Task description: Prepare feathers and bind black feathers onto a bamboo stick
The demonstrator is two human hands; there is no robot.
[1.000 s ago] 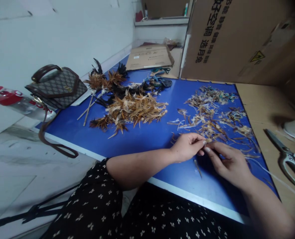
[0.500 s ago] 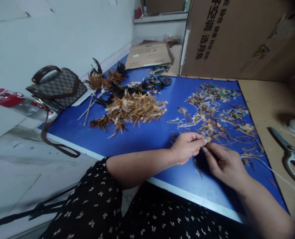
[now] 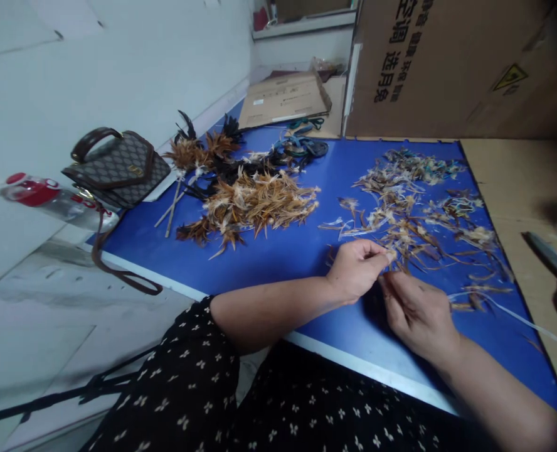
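My left hand (image 3: 357, 270) is closed in a pinch, thumb against forefinger. A small tan feather (image 3: 392, 255) shows at its fingertips. Just below and to the right, my right hand (image 3: 422, 317) is also pinched closed, its fingertips near the left ones; whatever lies between them is too small to make out. Right beyond both hands spreads a loose heap of brown and grey feathers (image 3: 401, 207) with pale strands among them. A thin white strip (image 3: 518, 319) runs from beside my right hand to the right.
A bundled pile of golden-brown feathers (image 3: 259, 204) lies left on the blue table surface (image 3: 259, 270). Behind it are black feathers and sticks. A handbag (image 3: 123, 166) and bottle (image 3: 57, 199) sit far left. Scissors (image 3: 554, 263) lie right; a cardboard box (image 3: 448, 75) stands behind.
My fingertips have parted slightly, the right hand now lower than the left. A dark strand that hung below the hands no longer shows. The whole view has shifted a little.
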